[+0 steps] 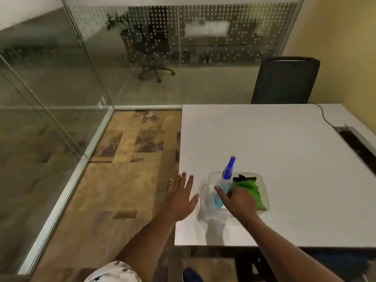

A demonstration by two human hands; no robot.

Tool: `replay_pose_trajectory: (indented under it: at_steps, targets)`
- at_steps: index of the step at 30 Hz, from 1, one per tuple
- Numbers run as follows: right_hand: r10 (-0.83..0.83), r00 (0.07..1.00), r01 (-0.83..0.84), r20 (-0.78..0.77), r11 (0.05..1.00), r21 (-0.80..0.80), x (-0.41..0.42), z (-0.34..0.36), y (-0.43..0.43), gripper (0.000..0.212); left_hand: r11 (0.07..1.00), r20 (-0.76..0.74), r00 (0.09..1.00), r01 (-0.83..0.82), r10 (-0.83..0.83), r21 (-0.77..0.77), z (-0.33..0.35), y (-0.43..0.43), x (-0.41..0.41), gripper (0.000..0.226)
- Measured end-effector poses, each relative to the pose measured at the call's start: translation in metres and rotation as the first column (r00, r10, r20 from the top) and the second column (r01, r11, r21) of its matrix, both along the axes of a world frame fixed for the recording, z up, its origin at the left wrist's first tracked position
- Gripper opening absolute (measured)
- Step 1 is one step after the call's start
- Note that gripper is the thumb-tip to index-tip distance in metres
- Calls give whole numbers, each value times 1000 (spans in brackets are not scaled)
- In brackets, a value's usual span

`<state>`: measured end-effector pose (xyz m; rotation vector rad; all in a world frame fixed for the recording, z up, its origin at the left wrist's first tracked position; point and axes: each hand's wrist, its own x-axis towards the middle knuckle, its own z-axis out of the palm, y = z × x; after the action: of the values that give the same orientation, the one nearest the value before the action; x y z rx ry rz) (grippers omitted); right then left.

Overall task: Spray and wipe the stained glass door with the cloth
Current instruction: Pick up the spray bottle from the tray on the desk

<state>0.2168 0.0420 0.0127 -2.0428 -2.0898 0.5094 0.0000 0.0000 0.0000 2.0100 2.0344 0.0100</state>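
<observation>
Both hands are seen over the counter [264, 139], left hand [180, 197] spread wide and empty, right hand [239, 201] with fingers [220, 192] curled loosely beside the spray bottle [225, 180], which could be toppled in its tray [264, 202].

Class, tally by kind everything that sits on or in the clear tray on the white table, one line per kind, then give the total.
Spray bottle, blue trigger head: 1
Green cloth: 1
Total in the clear tray: 2
The right hand covers part of the tray, so anything beneath it cannot be counted.
</observation>
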Motion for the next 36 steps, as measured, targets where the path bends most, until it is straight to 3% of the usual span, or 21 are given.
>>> replay_pose_trajectory:
  at_steps: [3, 7, 10, 14, 22, 31, 36]
  targets:
    - [-83, 996, 84, -39, 995, 45, 8, -6, 10, 79, 996, -8, 999, 47, -47, -74, -16, 11, 13, 77]
    - [-57, 982, 66, -182, 997, 47, 0, -10, 21, 80, 981, 19, 991, 136, -134, -141, -38, 21, 22, 71]
    - [-47, 953, 70, -299, 995, 65, -7, -13, 31, 59, 962, 32, 981, 193, -191, -195, -49, 25, 27, 70]
    - [-42, 937, 65, -345, 996, 54, -14, -12, 39, 34, 927, 64, 974, 228, -219, -296, -55, 26, 32, 71]
    - [-11, 903, 84, -429, 985, 153, -15, -7, 56, 32, 930, 110, 968, 248, -226, -271, -53, 27, 32, 69]
    - [265, 727, 31, -634, 909, 415, -55, 69, 76, 29, 941, 12, 985, 167, -171, -294, -38, 21, -3, 72]
    - [254, 614, -46, -747, 957, 287, -105, 96, 78, 23, 964, -36, 998, 39, -50, -262, -22, 12, -38, 71]
